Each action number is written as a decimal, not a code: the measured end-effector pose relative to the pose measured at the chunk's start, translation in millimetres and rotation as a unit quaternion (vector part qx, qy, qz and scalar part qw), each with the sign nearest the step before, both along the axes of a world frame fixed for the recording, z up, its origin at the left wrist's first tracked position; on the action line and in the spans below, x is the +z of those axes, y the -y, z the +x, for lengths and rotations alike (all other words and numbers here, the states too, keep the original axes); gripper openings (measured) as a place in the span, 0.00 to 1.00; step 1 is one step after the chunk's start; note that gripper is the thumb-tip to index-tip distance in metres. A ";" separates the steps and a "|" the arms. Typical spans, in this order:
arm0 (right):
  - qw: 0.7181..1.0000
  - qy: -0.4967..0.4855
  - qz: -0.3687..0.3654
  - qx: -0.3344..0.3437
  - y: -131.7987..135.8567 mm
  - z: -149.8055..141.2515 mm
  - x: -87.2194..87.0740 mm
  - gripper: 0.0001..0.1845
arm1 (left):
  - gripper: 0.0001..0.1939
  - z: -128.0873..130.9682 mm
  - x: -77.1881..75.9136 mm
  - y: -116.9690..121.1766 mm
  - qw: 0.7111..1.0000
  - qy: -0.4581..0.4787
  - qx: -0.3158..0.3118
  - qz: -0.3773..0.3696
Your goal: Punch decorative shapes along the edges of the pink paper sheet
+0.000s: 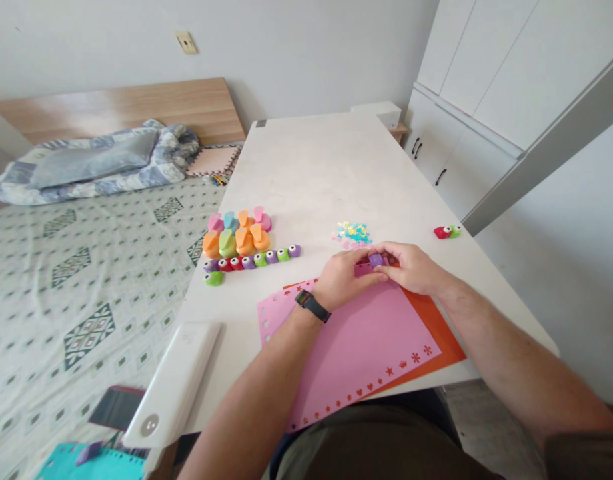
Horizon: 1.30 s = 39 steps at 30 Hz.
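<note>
A small purple paper punch (377, 260) sits at the far edge of a pink paper sheet (356, 333). My right hand (412, 268) grips this punch between thumb and fingers. Just to its left, my left hand (347, 272), with a black watch on the wrist, is closed on the sheet's far edge, its fingertips close against the punch. Small punched shapes, such as stars, hearts and crowns, run along the sheet's near and left edges. Beneath it lies an orange sheet (439, 327), showing through the holes. How the punch's slot meets the paper is hidden by my fingers.
Beyond my hands lies a pile of paper cutouts (353, 232). Larger punches (236, 233) and a row of small punches (251, 261) stand at left. Two small punches (447, 232) sit far right. A white device (179, 380) lies near the table's left edge.
</note>
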State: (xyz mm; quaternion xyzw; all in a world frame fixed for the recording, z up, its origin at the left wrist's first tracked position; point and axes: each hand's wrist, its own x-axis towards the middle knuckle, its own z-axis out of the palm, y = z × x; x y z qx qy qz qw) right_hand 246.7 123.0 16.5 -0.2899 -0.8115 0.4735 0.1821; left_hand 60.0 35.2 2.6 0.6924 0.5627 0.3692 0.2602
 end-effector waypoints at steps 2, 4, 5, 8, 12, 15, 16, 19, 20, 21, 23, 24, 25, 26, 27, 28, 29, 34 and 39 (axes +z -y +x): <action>1.000 0.000 -0.001 0.008 -0.6 0.7 0.3 0.24 | 0.29 -0.1 -1.0 0.7 1.000 -0.002 0.003 -0.004; 1.000 0.002 0.001 0.011 -1.4 1.2 -0.4 0.23 | 0.30 -0.5 -1.6 1.4 1.000 -0.006 0.006 -0.003; 1.000 0.001 0.001 0.011 -1.8 1.3 -1.0 0.23 | 0.31 -0.8 -1.8 1.6 1.000 -0.007 0.007 -0.001; 1.000 -0.004 -0.007 0.014 -2.8 1.3 -2.9 0.22 | 0.32 -2.0 -2.6 2.0 1.000 -0.006 0.007 0.006; 0.999 -0.010 -0.032 -0.005 -4.0 1.4 -3.3 0.19 | 0.31 -4.9 -7.1 1.2 0.999 -0.032 0.024 0.012; 0.997 -0.037 -0.063 -0.020 -5.3 1.6 -3.8 0.18 | 0.18 -6.9 -12.3 0.1 0.997 -0.062 0.047 0.021; 0.997 -0.041 -0.066 -0.024 -5.8 1.6 -4.3 0.17 | 0.14 -7.3 -13.7 -0.1 0.996 -0.066 0.050 0.023; 0.997 -0.036 -0.064 -0.028 -7.2 1.9 -6.9 0.17 | 0.11 -7.9 -15.9 -0.2 0.996 -0.070 0.050 0.023; 0.997 -0.036 -0.061 -0.028 -7.5 2.0 -7.8 0.17 | 0.10 -7.9 -16.0 0.0 0.996 -0.071 0.049 0.023; 0.997 -0.037 -0.058 -0.027 -7.9 2.2 -8.5 0.17 | 0.10 -7.9 -16.0 0.2 0.996 -0.073 0.048 0.023; 0.998 -0.039 -0.052 -0.028 -8.4 2.6 -9.6 0.17 | 0.10 -7.9 -15.8 0.7 0.996 -0.075 0.049 0.023; 0.998 -0.039 -0.050 -0.028 -8.7 2.8 -10.0 0.17 | 0.10 -7.8 -15.7 0.9 0.996 -0.077 0.049 0.022; 0.998 -0.039 -0.049 -0.027 -8.9 2.9 -10.3 0.17 | 0.10 -7.9 -15.7 1.1 0.995 -0.078 0.050 0.021; 0.998 -0.039 -0.049 -0.028 -9.1 3.0 -10.4 0.17 | 0.10 -7.9 -15.7 1.2 0.995 -0.079 0.050 0.019; 0.998 -0.039 -0.051 -0.028 -9.3 3.1 -10.5 0.17 | 0.10 -7.9 -15.8 1.3 0.995 -0.080 0.050 0.017; 0.997 -0.040 -0.054 -0.029 -9.4 3.1 -10.5 0.17 | 0.10 -7.9 -15.9 1.4 0.995 -0.081 0.050 0.015; 0.997 -0.040 -0.057 -0.029 -9.5 3.1 -10.4 0.18 | 0.10 -8.0 -15.9 1.5 0.995 -0.081 0.049 0.014; 0.996 -0.045 -0.074 -0.028 -9.2 3.3 -9.1 0.17 | 0.10 -8.0 -14.8 1.9 0.995 -0.082 0.047 0.015; 0.997 -0.032 -0.068 -0.033 -7.7 3.2 -7.3 0.18 | 0.10 -8.1 -13.4 2.2 0.995 -0.083 0.047 0.008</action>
